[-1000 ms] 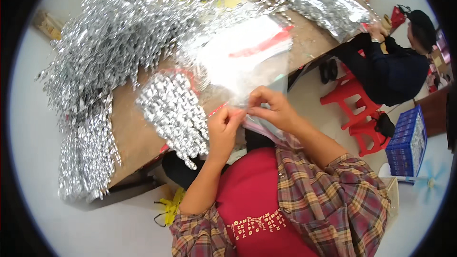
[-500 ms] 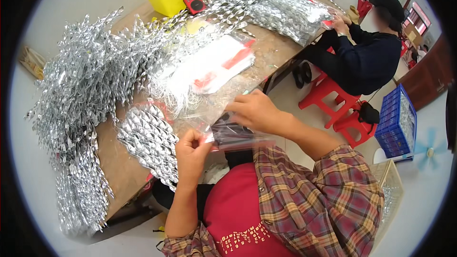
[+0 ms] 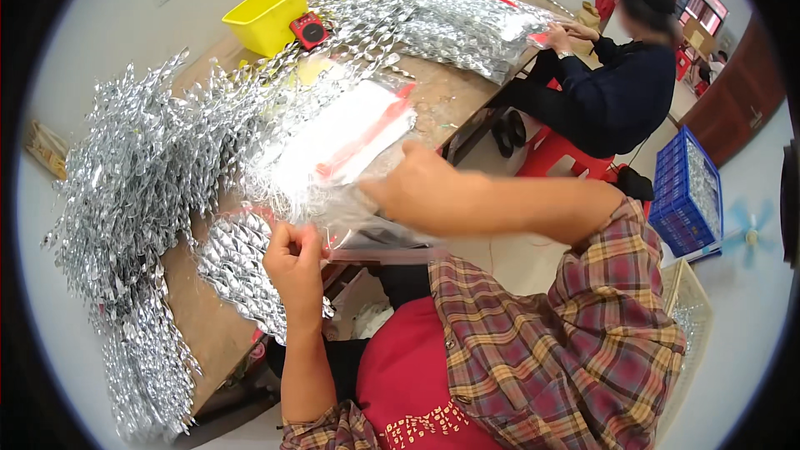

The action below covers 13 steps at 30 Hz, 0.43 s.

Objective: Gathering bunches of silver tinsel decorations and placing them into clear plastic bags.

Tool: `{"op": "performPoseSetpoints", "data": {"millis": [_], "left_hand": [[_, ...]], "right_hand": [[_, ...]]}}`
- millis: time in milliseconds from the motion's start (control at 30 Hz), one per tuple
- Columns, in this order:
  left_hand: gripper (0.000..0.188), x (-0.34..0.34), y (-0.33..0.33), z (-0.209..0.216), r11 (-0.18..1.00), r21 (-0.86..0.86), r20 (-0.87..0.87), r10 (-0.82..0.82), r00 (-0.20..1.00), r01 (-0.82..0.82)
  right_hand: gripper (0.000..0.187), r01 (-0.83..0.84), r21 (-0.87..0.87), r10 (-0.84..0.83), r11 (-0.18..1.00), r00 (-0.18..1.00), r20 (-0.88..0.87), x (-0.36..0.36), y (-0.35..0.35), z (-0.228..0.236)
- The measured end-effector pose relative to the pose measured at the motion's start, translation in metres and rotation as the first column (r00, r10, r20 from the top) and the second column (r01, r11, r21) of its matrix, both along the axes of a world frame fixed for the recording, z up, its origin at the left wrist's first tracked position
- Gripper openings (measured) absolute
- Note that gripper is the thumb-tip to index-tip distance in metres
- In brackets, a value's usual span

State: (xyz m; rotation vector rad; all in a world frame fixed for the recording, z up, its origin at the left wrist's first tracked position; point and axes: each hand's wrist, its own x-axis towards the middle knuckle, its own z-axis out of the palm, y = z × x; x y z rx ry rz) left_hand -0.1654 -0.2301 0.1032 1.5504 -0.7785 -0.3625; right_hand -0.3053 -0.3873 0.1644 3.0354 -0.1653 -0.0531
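Note:
My left hand is closed in a pinch at the edge of a clear plastic bag, which spans the space in front of my belly. At the bag's far side is my right hand, smeared by motion; its fingers cannot be made out. Close to my left hand, a flat bundle of silver twisted foil strands lies at the table's near edge. Just beyond my hands rests a stack of clear bags with red strips, glaring white in the light.
A large heap of silver foil strands covers the table's left end. Farther back stand a yellow bin and a small red radio. A co-worker sits at the right side. Blue crate and fan are at right.
My right hand has swung left with its forearm across the view. My left hand has shifted slightly left, still pinching the bag. The whole view has moved a little.

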Motion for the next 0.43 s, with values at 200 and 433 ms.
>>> {"op": "performPoseSetpoints", "data": {"millis": [200,433], "left_hand": [[0.026,0.015,-0.003,-0.013,0.996,0.027,-0.229,-0.073,0.971,0.082],[0.012,0.069,0.009,-0.009,0.993,-0.083,-0.482,-0.118,0.868,0.089]], "right_hand": [[0.062,-0.348,0.435,0.256,0.831,0.932,0.258,0.001,0.011,-0.018],[0.080,-0.467,-0.112,0.465,0.877,0.884,-0.047,-0.004,0.004,-0.051]]}}
